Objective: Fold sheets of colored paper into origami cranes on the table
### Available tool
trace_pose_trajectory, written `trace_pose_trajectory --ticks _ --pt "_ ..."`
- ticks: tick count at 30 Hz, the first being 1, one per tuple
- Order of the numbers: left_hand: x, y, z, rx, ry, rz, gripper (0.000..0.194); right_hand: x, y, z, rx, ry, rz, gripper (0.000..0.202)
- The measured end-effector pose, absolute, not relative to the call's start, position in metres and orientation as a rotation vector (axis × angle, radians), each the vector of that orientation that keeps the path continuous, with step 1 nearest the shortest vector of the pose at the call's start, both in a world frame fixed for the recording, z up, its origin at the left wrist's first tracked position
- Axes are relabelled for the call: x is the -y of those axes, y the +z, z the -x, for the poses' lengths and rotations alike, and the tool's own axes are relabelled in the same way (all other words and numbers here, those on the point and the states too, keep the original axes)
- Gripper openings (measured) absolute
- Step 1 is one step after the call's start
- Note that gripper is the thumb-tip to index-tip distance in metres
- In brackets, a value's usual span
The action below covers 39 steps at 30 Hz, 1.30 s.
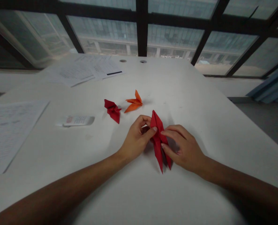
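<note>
Between my hands is a folded red origami paper (157, 137), long and narrow, with a point at the far end and two separate pointed legs toward me. My left hand (139, 134) pinches its left side, thumb on top and fingers partly hidden behind it. On the right edge, my right hand (183, 145) grips the paper near the split, with thumb and fingertips against it. Beyond my left hand lie an orange origami figure (134, 102) and a smaller red origami figure (113, 110).
The white table (199, 103) reaches to the windows. Left of the figures lies a white packet with a printed label (76, 121). Printed sheets (87, 69) spread at the back left, and another sheet (11, 131) lies at the left edge. A blue curtain (272, 86) hangs at right.
</note>
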<state>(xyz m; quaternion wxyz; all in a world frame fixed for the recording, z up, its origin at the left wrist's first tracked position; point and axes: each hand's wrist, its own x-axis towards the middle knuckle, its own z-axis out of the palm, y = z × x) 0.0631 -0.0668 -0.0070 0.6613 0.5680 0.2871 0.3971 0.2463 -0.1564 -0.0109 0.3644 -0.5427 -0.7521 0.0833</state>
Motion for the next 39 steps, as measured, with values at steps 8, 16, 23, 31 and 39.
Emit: trace_pose_trajectory --ticks 8,16,23,31,39 --pt "0.070 -0.009 -0.061 -0.700 0.834 -1.468 0.015 0.153 -0.013 -0.243 1.998 0.296 1.465 0.027" --pt "0.068 -0.012 -0.061 -0.649 0.833 -1.387 0.019 0.150 -0.017 -0.247 1.705 0.564 1.496 0.027" --pt "0.065 -0.012 -0.066 -0.757 0.875 -1.364 0.037 0.151 -0.017 -0.246 1.356 0.815 1.356 0.020" --pt "0.061 -0.008 -0.062 -0.707 0.745 -1.244 0.068 0.154 -0.019 -0.248 1.423 0.589 1.424 0.014" --pt "0.060 -0.007 -0.060 -0.682 0.649 -1.147 0.101 0.153 -0.013 -0.247 1.521 0.430 1.397 0.017"
